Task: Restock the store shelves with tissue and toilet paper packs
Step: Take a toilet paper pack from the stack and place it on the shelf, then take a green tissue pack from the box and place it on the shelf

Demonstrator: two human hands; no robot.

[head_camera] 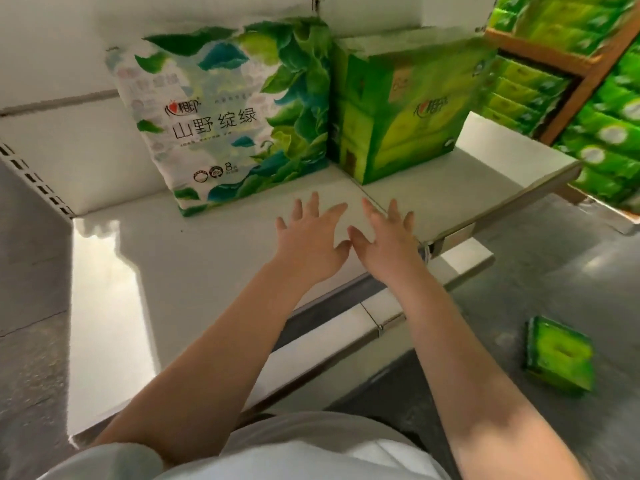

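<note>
On the white shelf (145,258), a white leaf-printed tissue pack (221,116) stands upright at the back, and a green tissue pack (398,109) stands touching its right side. Both hands hover empty just in front of them with fingers spread, the left hand (311,237) nearer the white pack, the right hand (388,240) nearer the green one. Well off to the right, a small green tissue pack (559,355) lies on the floor, probably the right hand's next pick.

Grey concrete floor (554,271), white back wall (52,46)
</note>
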